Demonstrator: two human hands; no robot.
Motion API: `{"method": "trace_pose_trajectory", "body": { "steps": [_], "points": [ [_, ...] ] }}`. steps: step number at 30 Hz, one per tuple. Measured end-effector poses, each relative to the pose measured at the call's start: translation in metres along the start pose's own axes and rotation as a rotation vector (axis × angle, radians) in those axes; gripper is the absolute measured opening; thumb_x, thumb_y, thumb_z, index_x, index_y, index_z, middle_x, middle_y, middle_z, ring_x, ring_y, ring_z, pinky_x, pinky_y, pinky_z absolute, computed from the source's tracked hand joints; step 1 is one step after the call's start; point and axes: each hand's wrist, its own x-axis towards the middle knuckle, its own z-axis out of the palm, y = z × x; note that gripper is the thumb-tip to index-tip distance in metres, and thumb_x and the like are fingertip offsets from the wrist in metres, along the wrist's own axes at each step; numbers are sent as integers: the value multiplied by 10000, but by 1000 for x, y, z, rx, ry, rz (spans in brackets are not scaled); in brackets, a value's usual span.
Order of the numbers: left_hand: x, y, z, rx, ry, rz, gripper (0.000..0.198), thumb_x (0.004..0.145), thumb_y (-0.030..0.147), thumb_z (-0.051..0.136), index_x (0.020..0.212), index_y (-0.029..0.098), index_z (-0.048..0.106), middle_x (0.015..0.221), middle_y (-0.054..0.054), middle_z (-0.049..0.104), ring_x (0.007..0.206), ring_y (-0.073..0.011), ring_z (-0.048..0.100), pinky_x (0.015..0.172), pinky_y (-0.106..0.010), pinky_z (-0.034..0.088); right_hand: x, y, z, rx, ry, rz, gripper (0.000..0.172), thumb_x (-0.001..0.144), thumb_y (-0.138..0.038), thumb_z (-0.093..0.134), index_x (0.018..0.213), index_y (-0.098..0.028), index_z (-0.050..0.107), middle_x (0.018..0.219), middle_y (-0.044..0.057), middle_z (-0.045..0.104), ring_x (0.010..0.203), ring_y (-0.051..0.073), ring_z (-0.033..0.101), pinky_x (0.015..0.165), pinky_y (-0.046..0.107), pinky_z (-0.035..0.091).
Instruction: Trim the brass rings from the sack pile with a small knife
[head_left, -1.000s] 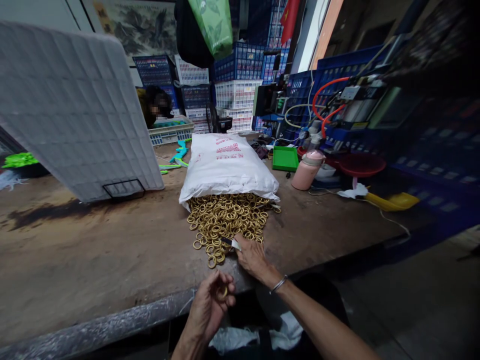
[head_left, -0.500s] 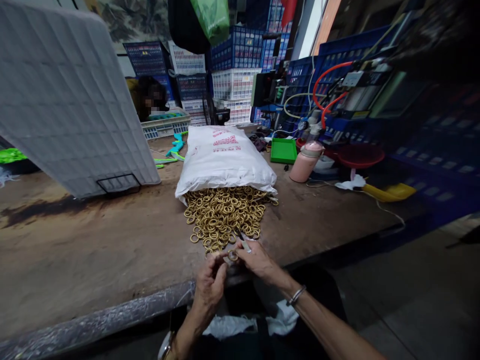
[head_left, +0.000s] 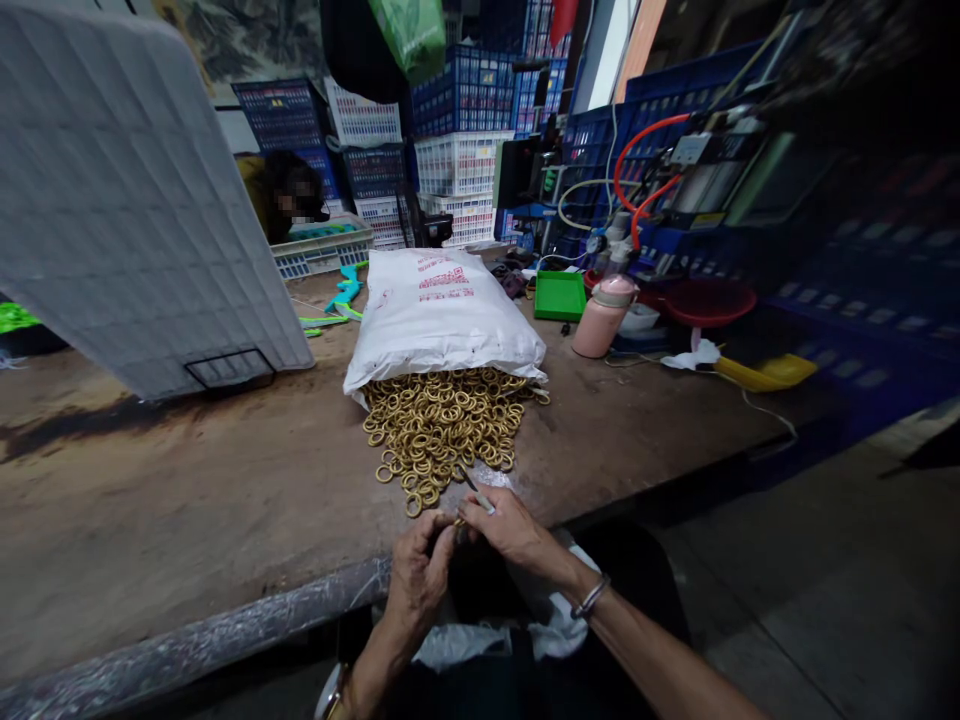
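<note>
Both hands' grip (head_left: 456, 525): ring (head_left: 458, 521), axis unclear

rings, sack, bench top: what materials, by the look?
Rings: brass-like metal, dull gold sheen; could be plated or plastic.
Sack: woven plastic, probably; white, matte, creased, red print.
Bench top: worn wood or board, brown, stained, scuffed matte; its front edge looks wrapped in glossy film.

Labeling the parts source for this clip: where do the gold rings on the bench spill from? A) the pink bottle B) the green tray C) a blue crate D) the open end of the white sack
D: the pile of gold rings fans out onto the workbench straight from the open end of the white sack, with both hands working at the pile's near edge.
</note>
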Motion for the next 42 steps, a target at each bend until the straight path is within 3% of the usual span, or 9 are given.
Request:
{"method": "trace_pose_trajectory", "body": {
  "steps": [6,10,15,20,24,29,34,38,42],
  "points": [
    [0,6,4,-336,-92,-286,241,779,367,516,662,159,548,539,42,466,464,-73,383,456,-184,301,2,7,6,-148,60,-52,212,750,-253,456,552,-185,420,519,-50,417,502,83,365,469,208,266],
    [0,12,3,-534,-183,-415,311,772,421,516,627,145,519,574,38,466,414,-36,277,401,-177,199,3,11,6,-56,-22,-73,240,807,-269,386,600,-180,469,545,-32,488,513,89,426,492,209,305],
    [0,13,3,-604,-111,-476,273,748,428,550,715,161,507,601,33,501,401,-30,275,384,-176,155,0,16,3,-267,110,-83,212,809,-231,370,618,-183,448,560,-22,485,524,98,422,512,220,291],
    [-1,11,6,-610,-52,-438,266,728,421,579,732,167,499,603,38,472,450,-46,322,423,-174,235,-9,19,3,-629,3,-224,89,746,-141,415,715,-189,483,581,-31,463,540,102,382,528,236,226],
    [-2,5,8,-578,-29,-392,265,729,431,571,735,178,494,570,58,418,456,-56,312,440,-181,254,-11,24,7,-792,2,-221,141,715,-129,422,814,-195,498,649,-19,499,597,117,413,565,243,223],
    [-3,-3,8,-514,-3,-358,255,743,427,558,748,180,495,553,60,409,456,-63,320,443,-185,260,-12,27,9,-870,-1,-229,221,694,-124,417,886,-200,494,691,-8,522,636,133,446,583,245,236],
    [-11,10,6,-464,-47,-360,286,743,440,555,667,168,511,504,59,423,420,-51,325,415,-177,245,-7,29,-1,-887,22,-193,184,742,-145,393,886,-187,499,688,13,550,631,140,474,565,247,242],
    [-17,24,5,-603,-153,-452,309,744,472,536,689,169,514,490,50,471,352,-40,292,339,-171,199,9,28,-11,-931,127,-121,182,765,-149,394,910,-178,501,713,27,581,620,137,497,554,252,236],
    [-15,23,4,-780,-138,-549,309,753,465,526,740,157,546,488,42,492,349,-43,336,329,-160,223,23,19,-7,-936,235,-96,147,806,-187,408,927,-193,490,765,32,615,659,142,541,557,251,237]
  ]
}}
